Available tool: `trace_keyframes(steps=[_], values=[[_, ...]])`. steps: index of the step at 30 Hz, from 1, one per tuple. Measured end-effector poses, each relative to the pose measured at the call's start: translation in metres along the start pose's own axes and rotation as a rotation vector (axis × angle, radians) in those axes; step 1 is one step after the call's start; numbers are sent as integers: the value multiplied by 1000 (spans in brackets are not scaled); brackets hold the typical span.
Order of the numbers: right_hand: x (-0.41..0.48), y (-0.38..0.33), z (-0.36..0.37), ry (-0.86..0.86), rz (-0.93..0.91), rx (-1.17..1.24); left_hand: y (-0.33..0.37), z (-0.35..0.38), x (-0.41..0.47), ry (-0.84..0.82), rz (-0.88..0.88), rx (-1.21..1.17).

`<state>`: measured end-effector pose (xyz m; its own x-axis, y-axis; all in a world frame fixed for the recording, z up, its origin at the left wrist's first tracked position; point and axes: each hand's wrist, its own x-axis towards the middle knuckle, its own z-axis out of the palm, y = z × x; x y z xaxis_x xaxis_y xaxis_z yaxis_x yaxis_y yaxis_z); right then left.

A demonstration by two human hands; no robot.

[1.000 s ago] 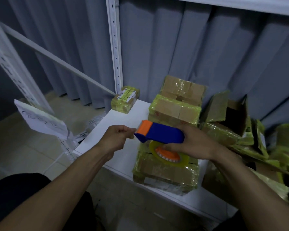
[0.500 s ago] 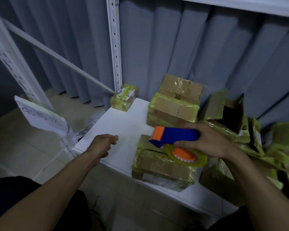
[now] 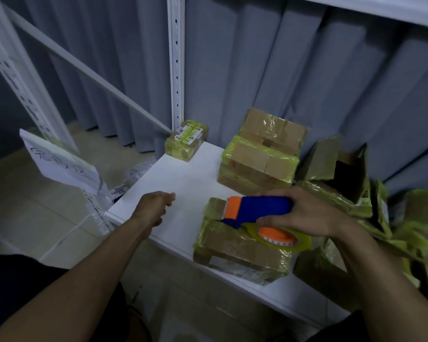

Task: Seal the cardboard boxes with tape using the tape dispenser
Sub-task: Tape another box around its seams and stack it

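In the lower middle of the frame, the left hand is held just over the white shelf. Its fingers are loosely curled and nothing is in its grip. It is likely kept close so the box can be steadied.

To the right of it, the tape dispenser is held by the right hand, whose grip is wrapped round the blue handle. The orange end is pointed to the left, and the tape roll is hung low, right above the nearest box. It seems to be held this way so tape can be laid along the box top. Whether the tape is touching the box cannot be told.

This box is set at the front edge of the shelf, where it is easy to reach. Much yellow tape is already wrapped round it.

Further back, in the middle of the frame, more taped boxes are piled, likely put aside as done. A small taped box is placed up and to the left of them. At the right, an open box is seen, not yet sealed. Behind it all, a grey curtain is hung.
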<state>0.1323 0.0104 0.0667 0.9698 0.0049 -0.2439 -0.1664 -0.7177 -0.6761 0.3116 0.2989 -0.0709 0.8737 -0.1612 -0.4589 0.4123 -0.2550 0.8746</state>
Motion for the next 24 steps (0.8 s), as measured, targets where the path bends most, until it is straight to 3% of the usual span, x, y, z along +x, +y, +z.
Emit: trace_keyframes(steps=[10,24], values=[[4,7,-6,-21,11,-101,-41,33,-9,-160,-196,-72],[9,23,4,-86,87,-103,-81,84,-11,-175,-121,51]])
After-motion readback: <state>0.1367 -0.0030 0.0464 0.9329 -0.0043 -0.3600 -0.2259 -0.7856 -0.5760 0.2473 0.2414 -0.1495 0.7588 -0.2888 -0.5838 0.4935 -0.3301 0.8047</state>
